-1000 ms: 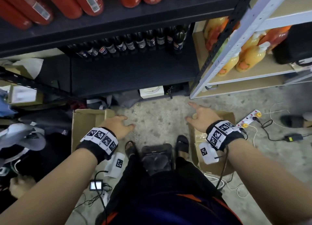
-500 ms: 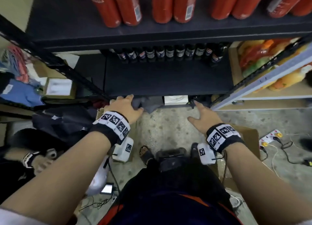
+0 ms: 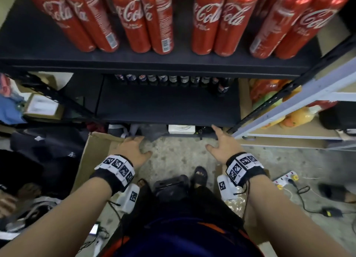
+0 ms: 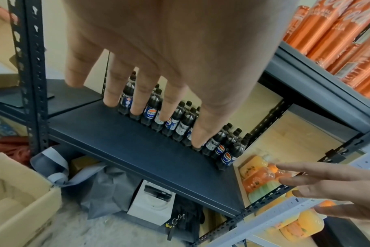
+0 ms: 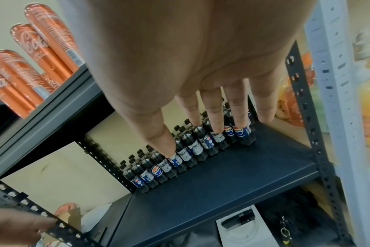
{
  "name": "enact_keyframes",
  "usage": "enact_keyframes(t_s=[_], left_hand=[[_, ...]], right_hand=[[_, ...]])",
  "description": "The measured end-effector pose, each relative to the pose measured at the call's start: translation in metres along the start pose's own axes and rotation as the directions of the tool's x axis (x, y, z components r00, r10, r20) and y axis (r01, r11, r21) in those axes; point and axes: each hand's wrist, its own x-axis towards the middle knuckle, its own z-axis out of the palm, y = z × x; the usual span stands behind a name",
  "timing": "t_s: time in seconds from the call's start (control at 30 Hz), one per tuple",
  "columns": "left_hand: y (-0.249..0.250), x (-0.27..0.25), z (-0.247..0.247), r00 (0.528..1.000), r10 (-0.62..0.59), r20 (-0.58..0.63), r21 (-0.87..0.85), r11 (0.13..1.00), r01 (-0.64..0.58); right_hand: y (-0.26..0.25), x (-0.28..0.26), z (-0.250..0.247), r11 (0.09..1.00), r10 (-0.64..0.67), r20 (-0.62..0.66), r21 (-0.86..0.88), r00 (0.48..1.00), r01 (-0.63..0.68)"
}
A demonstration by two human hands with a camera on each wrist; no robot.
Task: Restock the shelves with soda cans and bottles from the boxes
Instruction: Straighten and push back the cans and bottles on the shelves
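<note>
Red Coca-Cola cans (image 3: 146, 21) stand in pairs along the upper dark shelf. Small Pepsi bottles (image 3: 171, 80) line the back of the lower dark shelf (image 3: 167, 106), whose front is bare; the same Pepsi bottles (image 4: 180, 123) (image 5: 192, 147) show in both wrist views. My left hand (image 3: 133, 147) hovers over the corner of an open cardboard box (image 3: 96, 152) on the floor, fingers relaxed and holding nothing. My right hand (image 3: 221, 143) reaches forward with spread straight fingers near the lower shelf's front edge, also holding nothing.
A pale metal rack (image 3: 300, 102) at the right holds orange juice bottles (image 3: 296, 118). A white device (image 3: 181, 128) sits under the lower shelf. A power strip (image 3: 285, 179) and cables lie on the floor at right. Dark bags and clutter (image 3: 44, 147) fill the left.
The head view has tilted upward, bringing the red cans fully into view. Both hands have risen from above the floor boxes toward the lower shelf's front edge, still holding nothing.
</note>
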Motion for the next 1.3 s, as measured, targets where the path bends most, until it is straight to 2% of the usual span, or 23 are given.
enact_keyframes(t_s=[0.17, 0.37, 0.53, 0.67, 0.83, 1.1, 1.3], left_hand=[[0.037, 0.009, 0.002, 1.0, 0.01, -0.017, -0.014, 1.0, -0.01], [0.043, 0.036, -0.026, 0.996, 0.04, -0.079, -0.099, 0.994, -0.048], [0.023, 0.063, -0.053, 0.992, 0.082, -0.096, -0.09, 0.992, -0.091], [-0.009, 0.091, -0.084, 0.977, 0.122, -0.176, -0.164, 0.975, -0.151], [-0.038, 0.125, -0.105, 0.972, 0.156, -0.174, -0.146, 0.972, -0.182], [-0.003, 0.212, -0.068, 0.944, 0.256, -0.206, -0.065, 0.959, -0.274], [0.044, 0.317, -0.018, 0.951, 0.3, -0.078, 0.064, 0.953, -0.296]], right_hand=[[0.022, 0.014, -0.014, 1.0, -0.022, 0.019, -0.01, 1.0, 0.023], [0.017, 0.039, -0.02, 1.0, -0.027, 0.036, -0.006, 0.999, 0.027], [-0.009, 0.06, -0.01, 1.0, -0.011, 0.032, -0.029, 0.999, 0.012], [-0.032, 0.067, 0.002, 1.0, 0.029, 0.027, -0.008, 0.999, -0.029], [-0.046, 0.078, 0.011, 0.995, 0.098, 0.042, -0.013, 0.994, -0.098], [-0.015, 0.146, 0.002, 0.994, -0.019, -0.072, -0.105, 0.997, 0.011], [0.046, 0.232, 0.042, 0.982, -0.028, -0.07, -0.191, 0.997, 0.015]])
